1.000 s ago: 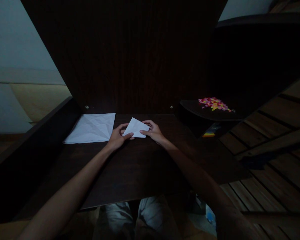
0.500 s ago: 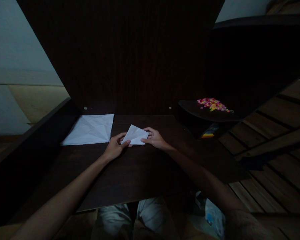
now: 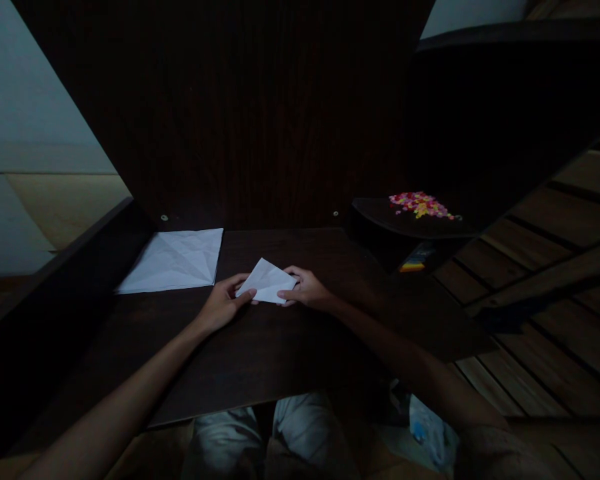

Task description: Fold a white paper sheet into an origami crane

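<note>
A small piece of folded white paper (image 3: 267,281) is held between my two hands over the middle of the dark desk. My left hand (image 3: 225,301) grips its left corner, thumb on top and fingers behind. On the opposite side, my right hand (image 3: 307,290) pinches the right edge, also with the thumb on the near face. The paper has a pointed top and a visible crease. To the left of my hands, a stack of white paper sheets (image 3: 175,260) with crease lines lies flat on the desk.
A dark wooden panel (image 3: 260,127) rises behind the desk (image 3: 240,367). At the right, a low curved shelf (image 3: 375,212) bears a heap of small pink, red and yellow pieces (image 3: 421,204). A raised board (image 3: 65,257) borders the left side. A plastic bag (image 3: 433,433) lies below at right.
My hands and the folded paper have come slightly nearer to me. Both hands keep their grip. The whole view has shifted a little.
</note>
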Available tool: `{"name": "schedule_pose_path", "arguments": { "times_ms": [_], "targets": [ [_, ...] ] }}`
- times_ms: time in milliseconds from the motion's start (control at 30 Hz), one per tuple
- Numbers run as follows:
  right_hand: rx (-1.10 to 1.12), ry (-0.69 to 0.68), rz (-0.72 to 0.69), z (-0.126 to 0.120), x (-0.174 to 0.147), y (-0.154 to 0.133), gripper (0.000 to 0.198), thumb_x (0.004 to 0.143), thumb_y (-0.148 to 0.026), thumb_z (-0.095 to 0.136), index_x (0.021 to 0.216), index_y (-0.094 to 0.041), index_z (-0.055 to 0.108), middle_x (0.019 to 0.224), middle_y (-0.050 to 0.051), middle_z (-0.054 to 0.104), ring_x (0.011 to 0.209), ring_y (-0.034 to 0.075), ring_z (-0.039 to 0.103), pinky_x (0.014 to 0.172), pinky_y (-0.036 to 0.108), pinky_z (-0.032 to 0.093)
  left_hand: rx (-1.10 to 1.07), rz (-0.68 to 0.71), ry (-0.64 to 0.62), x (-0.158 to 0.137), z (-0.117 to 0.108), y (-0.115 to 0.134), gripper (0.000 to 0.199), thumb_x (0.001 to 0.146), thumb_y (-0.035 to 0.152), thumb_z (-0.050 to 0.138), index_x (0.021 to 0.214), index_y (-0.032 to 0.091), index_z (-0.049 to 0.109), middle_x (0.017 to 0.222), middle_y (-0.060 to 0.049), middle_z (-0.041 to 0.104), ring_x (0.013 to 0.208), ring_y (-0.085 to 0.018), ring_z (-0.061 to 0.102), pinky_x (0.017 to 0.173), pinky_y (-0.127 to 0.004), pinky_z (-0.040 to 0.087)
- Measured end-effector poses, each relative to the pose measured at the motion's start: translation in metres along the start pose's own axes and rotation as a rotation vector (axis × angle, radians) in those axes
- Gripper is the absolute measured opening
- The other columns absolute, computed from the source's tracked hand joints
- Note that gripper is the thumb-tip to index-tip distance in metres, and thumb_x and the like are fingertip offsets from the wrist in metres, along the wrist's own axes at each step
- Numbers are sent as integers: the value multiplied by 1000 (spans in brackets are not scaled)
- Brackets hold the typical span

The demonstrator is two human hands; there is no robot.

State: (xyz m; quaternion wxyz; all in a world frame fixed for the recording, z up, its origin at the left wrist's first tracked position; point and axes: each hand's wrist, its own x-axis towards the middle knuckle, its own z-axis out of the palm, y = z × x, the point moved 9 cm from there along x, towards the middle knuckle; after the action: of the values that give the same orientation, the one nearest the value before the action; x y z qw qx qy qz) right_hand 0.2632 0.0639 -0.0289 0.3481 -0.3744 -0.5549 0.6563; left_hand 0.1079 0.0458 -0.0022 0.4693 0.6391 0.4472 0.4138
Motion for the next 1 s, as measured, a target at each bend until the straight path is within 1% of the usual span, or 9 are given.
{"name": "schedule_pose_path", "arguments": {
  "times_ms": [167,233,333,433,533,633,833,933,1000],
  "targets": [
    [3,-66,49,8,-9,1,51,61,-27,80,101,-18,50,85,4,66,60,19,70,51,28,59,-23,-25,-33,-3,3,1,40,74,40,67,105,15,63,92,-6,71,76,-21,66,73,-37,55],
    [-1,-84,62,9,-9,3,51,62,-29,79,101,-17,50,82,4,66,60,19,69,51,29,59,-37,-20,-29,-3,3,4,41,73,40,67,105,15,63,91,-6,71,74,-21,66,72,-37,55],
    [-55,-51,3,4,-5,-1,48,61,-29,79,98,-17,52,81,3,66,65,18,68,57,29,58,-44,5,-5,-3,1,9,40,72,41,68,103,15,64,93,-6,70,78,-21,66,72,-37,56],
    [-169,30,-119,-4,0,-16,40,60,-25,78,92,-17,56,81,1,64,73,15,65,65,27,55,-54,26,39,-2,-3,13,41,73,40,68,105,15,63,99,-7,70,78,-21,67,72,-36,56],
    [-207,65,-190,-4,3,-29,37,59,-23,77,90,-17,57,82,-1,63,78,16,63,70,28,53,-65,42,96,-2,-8,16,44,73,40,67,108,14,62,104,-9,69,78,-21,67,70,-36,57],
    [-138,67,-216,0,4,-37,38,59,-25,77,91,-18,56,82,-1,62,79,18,63,69,30,54,-69,43,133,-3,-10,18,46,73,41,67,109,13,62,105,-10,69,82,-23,68,71,-37,58],
    [6,104,-233,1,-2,-38,43,58,-30,78,94,-19,56,85,2,62,76,21,63,57,34,57,-210,-17,99,-3,-3,13,58,65,44,74,111,11,62,103,-11,70,89,-27,67,74,-44,59],
    [7,128,-243,-4,-7,-39,44,57,-29,79,94,-19,57,87,3,63,77,21,63,59,33,56,-275,-27,99,-3,-1,13,60,63,39,77,113,11,61,104,-12,70,94,-28,66,78,-46,58],
    [-25,145,-256,-7,-9,-41,45,56,-28,79,94,-19,58,89,3,64,79,20,63,65,33,54,-300,-30,93,-4,0,13,59,63,36,79,114,10,61,104,-12,71,94,-28,67,79,-45,58]
  ]
}}
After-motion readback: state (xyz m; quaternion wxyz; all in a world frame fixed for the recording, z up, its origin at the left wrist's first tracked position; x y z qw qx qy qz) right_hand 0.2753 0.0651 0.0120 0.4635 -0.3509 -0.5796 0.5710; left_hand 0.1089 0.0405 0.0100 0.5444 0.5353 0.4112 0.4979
